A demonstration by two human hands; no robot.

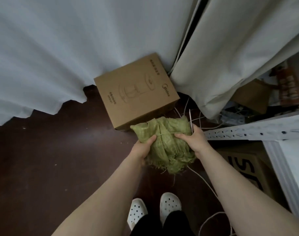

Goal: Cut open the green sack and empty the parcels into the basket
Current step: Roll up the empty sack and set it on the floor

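The green sack [164,142], bound with string [162,134], was held above the dark floor [60,150] at mid-view. It was gripped at its 9 o'clock side by the left hand [143,148], thumb curled over it, and at 3 o'clock by the right hand [192,139], from which a thin blade [190,119] stood up. A cardboard box [136,91] was seen at 12 o'clock, white shoes [170,203] at 6 o'clock.
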